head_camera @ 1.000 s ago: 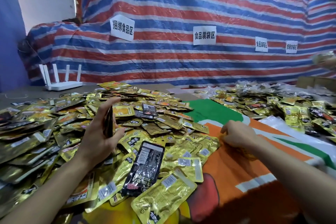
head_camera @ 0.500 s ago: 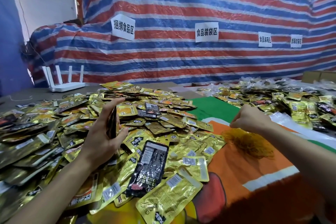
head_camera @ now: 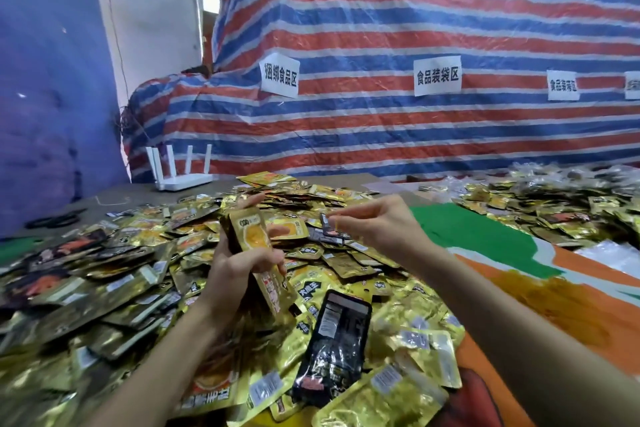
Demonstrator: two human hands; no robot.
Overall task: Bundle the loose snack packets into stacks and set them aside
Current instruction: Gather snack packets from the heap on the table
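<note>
Clutching a stack of gold foil packets [head_camera: 250, 236] just left of the frame's centre, the left hand [head_camera: 235, 274] has its fingers curled round the stack's lower half. We see the stack held on end above the table, its top leaning a little to the left. The front packet shows a yellow-orange picture of food under a small logo, and dark edges of further packets show behind it.

The right hand [head_camera: 377, 225] is raised just right of the stack, near it but apart. Its thumb and forefinger are drawn together at the tips. We cannot tell whether anything thin sits between them.

Below and around both hands spreads a heap of loose packets [head_camera: 121, 288], mostly gold foil, some dark, filling the lower left and centre of the frame and lying every way up. One black packet [head_camera: 332, 354] lies on top of it, label side up, below the right wrist.

To the lower right we find a cloth [head_camera: 467, 229] printed in green, orange and white, with a tangle of thin yellow bands [head_camera: 550, 298] lying on its orange part. A second heap of packets [head_camera: 554, 204] sits at the right edge, well apart from the first.

Farther back, at the left, a white router [head_camera: 180, 170] with four aerials stands on the table. Behind everything hangs a red, white and blue striped tarpaulin [head_camera: 381, 28], with white paper signs [head_camera: 437, 75] fixed to it.
</note>
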